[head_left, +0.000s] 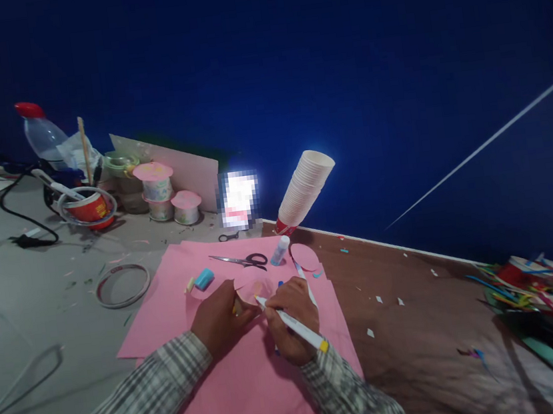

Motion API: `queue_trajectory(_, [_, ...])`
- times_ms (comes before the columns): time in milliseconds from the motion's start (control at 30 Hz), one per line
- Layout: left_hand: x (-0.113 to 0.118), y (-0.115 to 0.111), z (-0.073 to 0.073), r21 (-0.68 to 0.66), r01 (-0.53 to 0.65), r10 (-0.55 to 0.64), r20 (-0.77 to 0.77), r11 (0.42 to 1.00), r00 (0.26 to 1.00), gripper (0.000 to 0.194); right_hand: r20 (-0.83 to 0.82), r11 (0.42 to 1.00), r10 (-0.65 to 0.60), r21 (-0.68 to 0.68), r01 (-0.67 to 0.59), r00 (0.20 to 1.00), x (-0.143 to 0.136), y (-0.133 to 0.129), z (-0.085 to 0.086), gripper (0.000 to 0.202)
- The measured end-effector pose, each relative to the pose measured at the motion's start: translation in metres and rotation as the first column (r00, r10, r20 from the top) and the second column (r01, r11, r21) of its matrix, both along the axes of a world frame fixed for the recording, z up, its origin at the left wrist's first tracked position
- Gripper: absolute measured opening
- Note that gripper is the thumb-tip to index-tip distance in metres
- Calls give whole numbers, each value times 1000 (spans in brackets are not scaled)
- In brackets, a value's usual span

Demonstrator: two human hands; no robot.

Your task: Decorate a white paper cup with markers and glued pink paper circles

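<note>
My left hand point(222, 318) is closed around a small piece with a round pink paper top point(251, 289); its lower part is hidden by my fingers. In my right hand point(293, 319) is a white marker point(296, 329) with a yellow end, its tip touching or very near the pink top. Both hands are over sheets of pink paper point(240, 399). Just beyond them lie scissors point(245, 260) with black handles and a glue stick point(280, 251). A blue cap-like piece point(203, 280) is left of my left hand, and a pink paper disc point(305, 257) lies beyond my right.
A tall stack of paper cups point(307, 186) leans at the back, beside a bright blurred screen point(240, 198). Pink-topped cup pieces point(155, 181) stand at the back left. A tape roll point(123, 285) lies on the grey surface; scraps fill a pile point(543, 288) at right.
</note>
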State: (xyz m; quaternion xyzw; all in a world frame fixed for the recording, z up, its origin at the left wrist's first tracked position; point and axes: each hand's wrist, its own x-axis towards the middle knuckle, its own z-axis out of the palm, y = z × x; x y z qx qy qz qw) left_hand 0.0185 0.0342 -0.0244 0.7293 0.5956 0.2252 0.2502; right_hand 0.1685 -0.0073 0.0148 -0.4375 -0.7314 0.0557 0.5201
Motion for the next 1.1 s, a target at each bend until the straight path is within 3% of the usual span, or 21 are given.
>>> queue_trajectory(600, [0, 0, -2, -12, -31, 31, 7, 999, 999, 35, -92, 999, -41, -2, 41, 995, 4, 1, 6, 14])
queue_trajectory(1100, [0, 1, -3, -26, -29, 28, -6, 999, 1000, 30, -1, 1000, 7, -29, -7, 1000, 2, 2, 0, 11])
